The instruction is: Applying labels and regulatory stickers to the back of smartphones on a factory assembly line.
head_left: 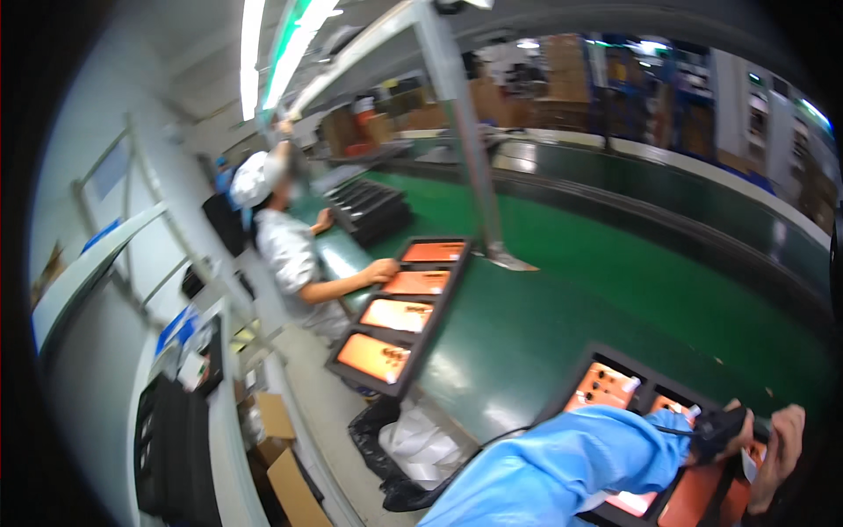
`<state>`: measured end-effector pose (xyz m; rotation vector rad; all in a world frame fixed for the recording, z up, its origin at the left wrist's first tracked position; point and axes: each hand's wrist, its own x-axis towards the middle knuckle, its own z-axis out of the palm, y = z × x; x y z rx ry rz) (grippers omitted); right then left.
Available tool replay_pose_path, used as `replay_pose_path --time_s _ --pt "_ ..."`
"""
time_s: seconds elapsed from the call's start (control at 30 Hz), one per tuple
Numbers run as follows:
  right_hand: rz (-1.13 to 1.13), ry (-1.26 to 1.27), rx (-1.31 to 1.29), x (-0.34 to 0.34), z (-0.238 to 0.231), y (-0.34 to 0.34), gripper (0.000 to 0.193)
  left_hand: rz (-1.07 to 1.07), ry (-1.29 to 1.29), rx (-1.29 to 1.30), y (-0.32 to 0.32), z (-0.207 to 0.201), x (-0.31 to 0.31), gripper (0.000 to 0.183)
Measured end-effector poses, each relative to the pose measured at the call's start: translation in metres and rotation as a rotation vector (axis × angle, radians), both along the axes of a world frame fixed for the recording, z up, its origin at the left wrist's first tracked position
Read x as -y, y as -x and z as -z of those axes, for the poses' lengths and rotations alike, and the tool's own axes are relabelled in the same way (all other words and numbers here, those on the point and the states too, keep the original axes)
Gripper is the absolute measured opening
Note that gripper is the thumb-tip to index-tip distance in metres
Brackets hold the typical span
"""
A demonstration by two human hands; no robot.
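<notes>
A long green-topped desk [571,299] is stretching across the view, curving with the lens. On it, a black moulded tray with four compartments [404,314] is lying near the far-left edge, each compartment holding a flat orange rectangular panel [397,314]. A co-worker in a white cap and pale coat [281,241] is sitting beside it, one hand [383,269] resting on the tray's left rim. Behind that, a stack of empty black trays [369,209] is sitting on the desk. A second black compartment tray [641,395] is lying at the lower right, also carrying orange panels [601,386]. Over it, the person's left arm in a blue sleeve is crossing, its left hand [713,435] closing its grip on a small black handheld tool [729,426]. The right hand [777,452] is curling beside the tool, touching it; I cannot tell its grip.
</notes>
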<state>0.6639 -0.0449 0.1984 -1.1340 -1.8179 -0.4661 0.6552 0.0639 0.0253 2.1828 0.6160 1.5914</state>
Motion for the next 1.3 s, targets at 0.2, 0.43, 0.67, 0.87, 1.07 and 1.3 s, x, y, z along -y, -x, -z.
replay_pose_path --time_s 0.2,0.43,0.67,0.87,1.07,1.3 --pt "-0.039 0.057 -0.262 -0.018 -0.042 0.030 0.014 0.207 -0.362 -0.947 0.176 -0.154 0.028 0.013" --pt "-0.036 0.760 -0.517 0.016 0.001 -0.001 0.010 0.618 -0.378 -0.901 0.219 -0.179 0.102 0.010" --pt "-0.273 1.025 -0.496 0.002 0.035 0.019 0.012 0.898 -0.097 -0.889 0.228 -0.188 0.110 0.010" --pt "-0.308 0.967 -0.472 -0.003 0.044 0.020 0.013 1.115 0.167 -0.771 0.229 -0.178 0.110 0.016" --pt "-0.311 0.978 -0.469 -0.005 0.045 0.020 0.013 1.109 0.183 -0.739 0.228 -0.176 0.111 0.020" --pt "-0.323 0.970 -0.456 -0.006 0.044 0.020 0.013 1.113 0.188 -0.752 0.228 -0.178 0.109 0.021"
